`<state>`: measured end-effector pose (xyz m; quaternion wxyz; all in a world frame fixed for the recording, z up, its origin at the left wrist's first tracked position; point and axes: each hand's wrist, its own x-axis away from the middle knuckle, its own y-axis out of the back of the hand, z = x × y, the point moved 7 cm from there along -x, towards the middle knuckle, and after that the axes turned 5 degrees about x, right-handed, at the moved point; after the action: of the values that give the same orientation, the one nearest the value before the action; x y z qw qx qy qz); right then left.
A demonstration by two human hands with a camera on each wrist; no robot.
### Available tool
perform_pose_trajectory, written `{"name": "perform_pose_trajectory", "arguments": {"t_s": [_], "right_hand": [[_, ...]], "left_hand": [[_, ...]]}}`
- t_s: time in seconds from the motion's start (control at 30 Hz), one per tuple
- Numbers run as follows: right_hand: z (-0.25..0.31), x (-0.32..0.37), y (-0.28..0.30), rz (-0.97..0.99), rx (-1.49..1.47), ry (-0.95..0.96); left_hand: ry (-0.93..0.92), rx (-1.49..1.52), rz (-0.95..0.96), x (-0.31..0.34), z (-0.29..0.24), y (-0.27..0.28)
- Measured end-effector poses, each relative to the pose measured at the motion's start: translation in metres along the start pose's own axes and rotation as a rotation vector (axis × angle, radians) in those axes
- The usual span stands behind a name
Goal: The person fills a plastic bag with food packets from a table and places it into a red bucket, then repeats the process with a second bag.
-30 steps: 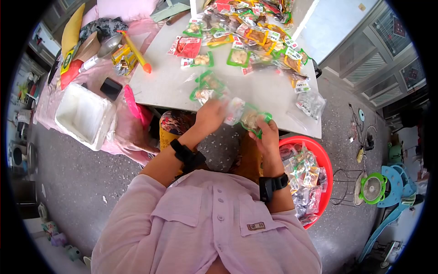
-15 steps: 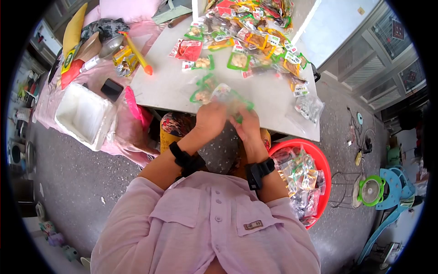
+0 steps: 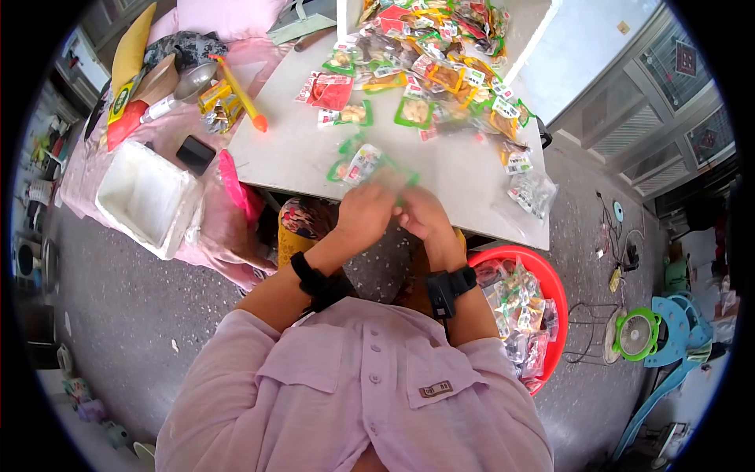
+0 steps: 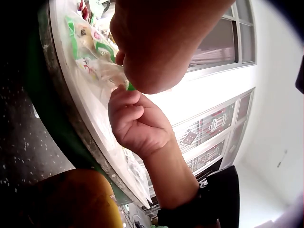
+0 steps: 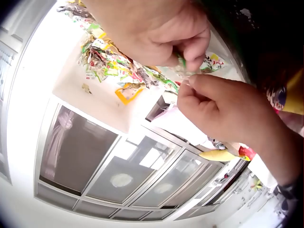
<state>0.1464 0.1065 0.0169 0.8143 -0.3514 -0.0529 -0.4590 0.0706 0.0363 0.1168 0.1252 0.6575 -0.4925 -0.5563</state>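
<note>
Both hands meet over the front edge of the table, close together at a clear, green-edged snack packet [image 3: 393,178]. My left hand [image 3: 366,214] pinches one side of its near edge with curled fingers. Beside it, my right hand [image 3: 423,212] pinches the other side. In the left wrist view, the packet [image 4: 107,71] reaches from the fingertips over the tabletop, and the right hand [image 4: 137,123] shows curled fingers. From the right wrist, the left hand [image 5: 228,104] has thumb and forefinger together at the packet's edge. Another green-edged packet [image 3: 340,168] lies just beyond, partly overlapped.
Many sealed snack packets [image 3: 440,75] are heaped at the table's far side, spilling from a white box [image 3: 539,27]. A red tub [image 3: 560,315] of packets stands on the floor at right. At left are a white foam box [image 3: 149,200] and a phone [image 3: 195,155].
The right hand has moved left to meet the left hand, and the packet has swung from the right to above the table in front. Over the last half second the hands barely shift.
</note>
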Motion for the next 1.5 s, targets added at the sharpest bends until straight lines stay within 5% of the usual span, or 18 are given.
{"name": "perform_pose_trajectory", "arguments": {"t_s": [0.17, 0.27, 0.37, 0.47, 0.57, 0.67, 0.77, 0.87, 0.97, 1.17, 1.23, 1.3, 1.5], "right_hand": [[0.008, 0.005, -0.014, -0.139, -0.121, 0.23], [0.012, -0.011, -0.023, -0.113, 0.18, 0.545], [0.001, -0.017, -0.025, -0.146, -0.084, 0.395], [0.001, -0.006, -0.045, 0.168, -0.152, 0.149], [0.003, -0.005, -0.046, 0.203, -0.271, 0.173], [-0.004, -0.004, -0.037, -0.073, -0.295, 0.187], [-0.02, -0.035, -0.023, -0.033, -0.31, 0.303], [-0.008, -0.036, -0.027, -0.043, 0.586, 0.411], [-0.016, -0.024, -0.047, 0.08, -0.052, 0.103], [-0.032, -0.04, -0.034, 0.143, -0.326, 0.337], [-0.03, -0.072, -0.017, 0.221, 0.305, 0.725], [-0.033, -0.074, -0.019, 0.275, 0.525, 0.849], [-0.007, -0.02, -0.057, 0.118, -0.109, 0.13]], "left_hand": [[-0.001, 0.02, 0.014, 0.002, 0.002, -0.002], [-0.045, 0.011, 0.019, 0.004, 0.003, -0.007], [-0.012, 0.034, 0.012, 0.006, 0.009, -0.008], [0.004, 0.03, -0.043, 0.007, 0.01, 0.001], [-0.019, 0.042, -0.065, 0.006, 0.008, 0.006], [-0.043, 0.099, -0.053, 0.006, 0.003, 0.0], [-0.057, 0.185, -0.097, 0.006, 0.0, 0.01], [-0.089, 0.185, -0.088, 0.009, 0.008, 0.008], [-0.045, 0.148, -0.061, 0.0, 0.006, 0.014], [-0.11, 0.195, -0.119, 0.003, -0.004, 0.017], [-0.087, 0.235, -0.112, 0.008, 0.002, 0.017], [-0.07, 0.248, -0.096, 0.014, 0.004, 0.016], [-0.073, 0.205, -0.118, 0.035, 0.003, 0.014]]}}
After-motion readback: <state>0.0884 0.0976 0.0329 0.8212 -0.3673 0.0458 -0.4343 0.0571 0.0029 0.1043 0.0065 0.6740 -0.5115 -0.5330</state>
